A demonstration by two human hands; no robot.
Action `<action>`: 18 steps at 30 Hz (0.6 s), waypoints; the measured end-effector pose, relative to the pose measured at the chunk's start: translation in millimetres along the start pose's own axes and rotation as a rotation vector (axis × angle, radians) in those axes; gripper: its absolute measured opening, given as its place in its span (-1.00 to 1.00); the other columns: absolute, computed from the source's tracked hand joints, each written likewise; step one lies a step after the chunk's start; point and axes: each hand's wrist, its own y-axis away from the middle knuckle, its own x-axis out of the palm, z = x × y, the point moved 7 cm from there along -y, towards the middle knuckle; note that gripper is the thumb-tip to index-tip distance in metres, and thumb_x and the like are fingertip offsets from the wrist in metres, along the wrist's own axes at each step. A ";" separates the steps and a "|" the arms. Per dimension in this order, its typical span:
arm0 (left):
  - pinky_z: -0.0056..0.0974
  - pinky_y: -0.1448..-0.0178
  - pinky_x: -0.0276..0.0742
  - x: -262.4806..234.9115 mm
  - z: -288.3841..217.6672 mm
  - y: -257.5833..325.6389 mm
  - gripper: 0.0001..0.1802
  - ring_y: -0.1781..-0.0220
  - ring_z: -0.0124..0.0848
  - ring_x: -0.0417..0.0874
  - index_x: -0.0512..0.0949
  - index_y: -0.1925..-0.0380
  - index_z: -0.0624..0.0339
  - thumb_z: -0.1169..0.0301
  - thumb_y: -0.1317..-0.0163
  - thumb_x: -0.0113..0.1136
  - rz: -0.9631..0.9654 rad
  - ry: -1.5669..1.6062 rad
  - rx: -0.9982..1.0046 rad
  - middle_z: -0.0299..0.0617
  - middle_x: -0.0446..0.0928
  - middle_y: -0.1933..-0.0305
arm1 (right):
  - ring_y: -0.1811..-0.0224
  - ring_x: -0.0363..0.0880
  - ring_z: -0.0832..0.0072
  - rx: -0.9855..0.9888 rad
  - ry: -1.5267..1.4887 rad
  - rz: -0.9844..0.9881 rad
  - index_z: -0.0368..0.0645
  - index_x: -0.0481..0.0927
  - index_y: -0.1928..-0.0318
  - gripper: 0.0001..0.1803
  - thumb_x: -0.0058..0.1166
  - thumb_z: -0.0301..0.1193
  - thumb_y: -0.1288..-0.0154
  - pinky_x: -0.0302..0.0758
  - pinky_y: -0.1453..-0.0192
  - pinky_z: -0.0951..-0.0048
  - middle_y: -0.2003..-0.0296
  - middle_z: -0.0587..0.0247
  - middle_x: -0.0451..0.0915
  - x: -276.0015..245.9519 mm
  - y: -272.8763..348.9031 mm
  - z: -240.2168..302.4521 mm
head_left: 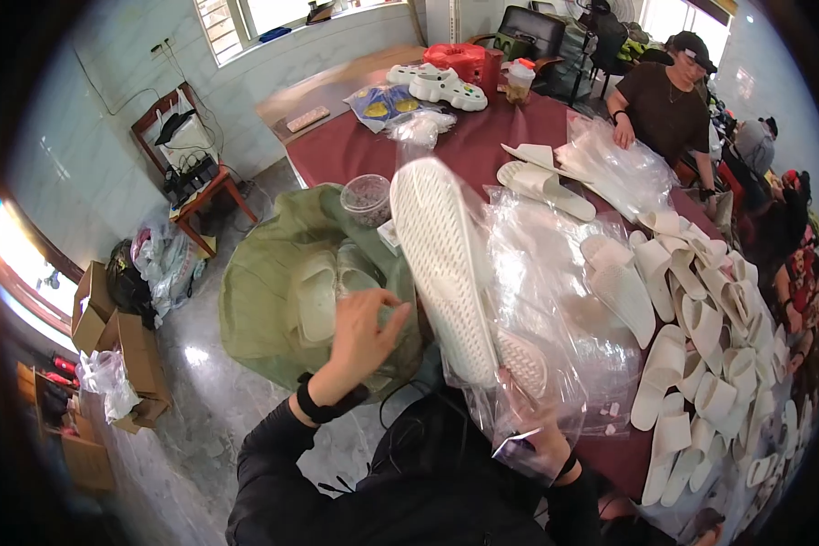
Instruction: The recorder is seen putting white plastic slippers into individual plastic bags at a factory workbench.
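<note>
beyond the right hand (548, 446) gripping a clear bag (560, 393) leans a white slipper (439, 264), the left hand (362, 338) half-open.

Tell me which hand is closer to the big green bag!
The left hand: it is over the green bag. The right hand is farther off, to the bag's right, holding white slippers in clear plastic.

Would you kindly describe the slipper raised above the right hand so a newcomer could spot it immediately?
Start at the dark red table, then its edge beside the green sack. The person's right hand, amid clear plastic, holds up a large white slipper. Unlike the loose slippers heaped at the table's right, it is raised, its long patterned sole facing the camera.
</note>
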 end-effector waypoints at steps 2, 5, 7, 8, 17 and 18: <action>-0.10 -0.18 0.26 -3.6 43.0 18.9 -0.56 -0.03 -0.20 0.49 0.49 0.10 0.21 0.08 -0.20 0.15 -0.077 -0.379 -0.112 -0.11 0.55 0.07 | -0.14 0.46 0.40 -0.211 0.359 -0.010 -0.26 0.35 -0.23 -0.49 -0.08 -0.52 -0.24 0.38 -0.24 0.30 -0.15 0.07 0.42 3.9 -0.8 11.2; 0.27 -0.25 0.07 25.0 110.7 65.2 -0.26 -0.11 -0.11 0.48 0.50 -0.01 0.09 -0.17 0.09 0.29 0.341 -0.927 -0.265 -0.12 0.58 0.10 | -0.20 0.44 0.39 0.222 -0.547 0.066 -0.28 0.35 -0.22 -0.52 -0.10 -0.51 -0.28 0.35 -0.27 0.39 -0.20 0.18 0.41 32.8 -25.4 -8.5; 0.41 -0.29 -0.11 52.4 142.4 93.9 0.00 -0.31 -0.02 0.29 0.32 -0.23 0.04 -0.29 0.18 0.25 0.836 -0.951 -0.273 -0.09 0.48 -0.13 | -0.19 0.45 0.39 0.440 -1.193 0.206 -0.25 0.39 -0.18 -0.57 -0.07 -0.50 -0.29 0.38 -0.24 0.43 -0.19 0.20 0.43 57.0 -48.3 6.4; 0.41 -0.29 -0.11 56.0 158.6 107.6 0.00 -0.31 -0.02 0.29 0.32 -0.23 0.04 -0.29 0.18 0.25 0.836 -0.961 -0.278 -0.09 0.48 -0.13 | -0.17 0.47 0.38 0.228 -1.083 0.145 -0.23 0.40 -0.17 -0.58 -0.05 -0.50 -0.29 0.40 -0.21 0.45 -0.16 0.19 0.45 46.0 -71.9 26.6; -0.22 -0.18 0.39 50.7 149.4 120.0 -0.54 -0.18 -0.24 0.41 0.35 -0.13 0.14 0.34 -0.20 0.04 0.398 0.087 -0.077 -0.09 0.39 -0.17 | -0.15 0.44 0.10 0.159 -0.874 0.145 -0.09 0.24 -0.30 -0.36 0.00 -0.52 -0.16 0.43 -0.15 0.29 -0.28 0.03 0.27 138.5 -98.8 58.7; -0.19 -0.06 0.48 37.9 105.2 107.9 -0.64 -0.01 -0.19 0.55 0.47 0.01 0.19 0.38 -0.18 0.08 0.365 0.249 -0.115 -0.04 0.52 0.00 | -0.19 0.41 0.12 0.218 -0.779 0.196 -0.11 0.24 -0.30 -0.39 -0.05 -0.50 -0.19 0.43 -0.17 0.27 -0.31 0.02 0.23 149.0 -102.0 56.9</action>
